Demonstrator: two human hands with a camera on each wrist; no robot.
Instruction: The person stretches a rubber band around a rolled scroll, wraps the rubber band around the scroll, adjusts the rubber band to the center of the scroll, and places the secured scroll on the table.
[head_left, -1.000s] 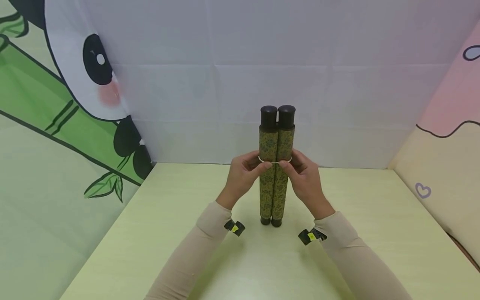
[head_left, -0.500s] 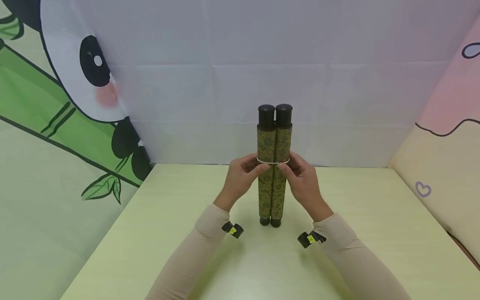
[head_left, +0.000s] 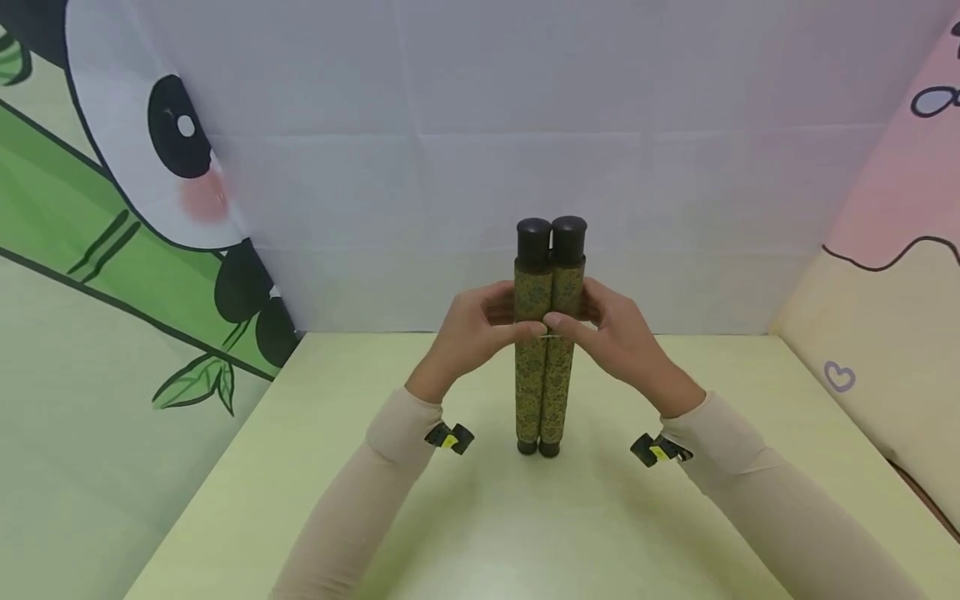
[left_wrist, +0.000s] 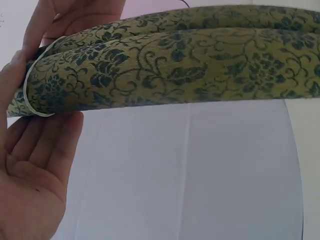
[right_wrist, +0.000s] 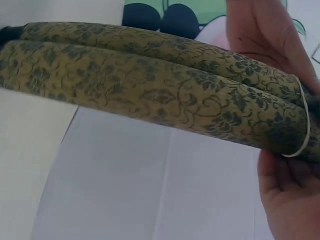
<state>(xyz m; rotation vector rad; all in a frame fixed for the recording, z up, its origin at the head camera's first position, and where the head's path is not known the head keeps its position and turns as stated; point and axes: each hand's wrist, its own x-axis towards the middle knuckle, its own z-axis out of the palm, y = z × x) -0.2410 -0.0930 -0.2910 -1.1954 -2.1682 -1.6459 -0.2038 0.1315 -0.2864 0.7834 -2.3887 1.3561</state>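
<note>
Two rolled scrolls, the left scroll (head_left: 530,383) and the right scroll (head_left: 557,383), stand side by side in the head view, lower ends close over the tabletop. Both wear green-gold floral cloth and dark end knobs. A thin white elastic band (left_wrist: 28,95) loops round the pair; in the head view the thumbs cover most of it. My left hand (head_left: 476,329) grips the pair from the left, thumb across the front and fingers behind. From the other side, my right hand (head_left: 618,333) holds them the same way. The thumb tips nearly meet at the seam.
The pale yellow table (head_left: 337,400) runs back to a white cloth backdrop (head_left: 337,192). A panda and bamboo are painted on the left panel (head_left: 97,333); a pink and cream panel (head_left: 870,308) borders the right side.
Both thumbs have slid further over the front and now hide most of the band. My fingers sit slightly higher behind the scrolls, and the right forearm has swung outward to the right.
</note>
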